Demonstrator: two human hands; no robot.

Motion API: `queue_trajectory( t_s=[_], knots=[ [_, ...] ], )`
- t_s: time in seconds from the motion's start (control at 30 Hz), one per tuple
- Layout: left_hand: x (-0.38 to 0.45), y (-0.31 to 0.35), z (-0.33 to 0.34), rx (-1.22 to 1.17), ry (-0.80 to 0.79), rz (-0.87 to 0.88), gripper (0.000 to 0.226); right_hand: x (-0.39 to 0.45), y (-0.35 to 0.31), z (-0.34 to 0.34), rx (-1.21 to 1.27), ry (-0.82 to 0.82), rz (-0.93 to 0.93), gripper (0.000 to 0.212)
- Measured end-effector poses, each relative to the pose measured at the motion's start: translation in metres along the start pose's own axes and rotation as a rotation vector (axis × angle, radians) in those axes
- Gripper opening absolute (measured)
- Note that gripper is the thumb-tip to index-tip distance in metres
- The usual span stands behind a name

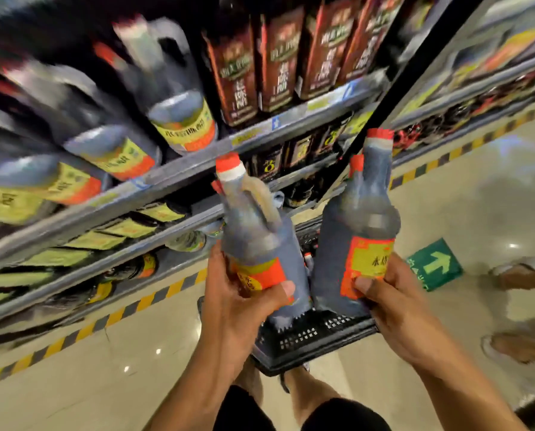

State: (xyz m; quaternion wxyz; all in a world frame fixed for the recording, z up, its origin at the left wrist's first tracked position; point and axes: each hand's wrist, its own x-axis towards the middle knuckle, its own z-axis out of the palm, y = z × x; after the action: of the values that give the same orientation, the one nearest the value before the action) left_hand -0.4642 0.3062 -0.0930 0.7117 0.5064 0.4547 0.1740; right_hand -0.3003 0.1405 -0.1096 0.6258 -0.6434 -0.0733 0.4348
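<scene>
Two dark bottles with red caps are held up side by side, one in each hand, over a black basket (pixel 306 337) that sits low between the arms. The left hand (pixel 238 293) wraps round the lower body of the left bottle (pixel 253 237), with the thumb across its orange and yellow label. This bottle has a loop handle beside its neck. The right hand (pixel 394 306) grips the right bottle (pixel 362 219) near its base, with the thumb pressed on the label's lower corner. The two hands are apart, each clamped on its own bottle, and the bottles stand nearly upright and close together.

A second red cap peeks out just behind each neck. It cannot be told whether those belong to further bottles.

On the left, a shelf (pixel 260 132) carries three big blurred jugs (pixel 182 119) with yellow and orange labels. Four brown cartons (pixel 278 57) stand farther along it. Lower shelves hold more dark bottles, too blurred to count.

One strip of yellow and black tape (pixel 135 306) runs along the floor at the foot of the shelves. One green arrow sign (pixel 434 264) lies on the floor to the right. Two feet of another person (pixel 515 275) show at the right edge.
</scene>
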Motion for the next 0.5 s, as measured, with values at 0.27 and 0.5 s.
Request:
queue_trajectory(
  t_s=[0.27,0.5],
  knots=[
    [-0.059,0.150,-0.004,0.043,0.051,0.289,0.081,-0.036,-0.132,0.037,-0.047,-0.014,-0.279,0.033],
    [-0.096,0.259,-0.032,0.052,0.213,0.396,0.090,-0.063,-0.240,0.075,-0.116,0.007,-0.393,0.031]
  ],
)
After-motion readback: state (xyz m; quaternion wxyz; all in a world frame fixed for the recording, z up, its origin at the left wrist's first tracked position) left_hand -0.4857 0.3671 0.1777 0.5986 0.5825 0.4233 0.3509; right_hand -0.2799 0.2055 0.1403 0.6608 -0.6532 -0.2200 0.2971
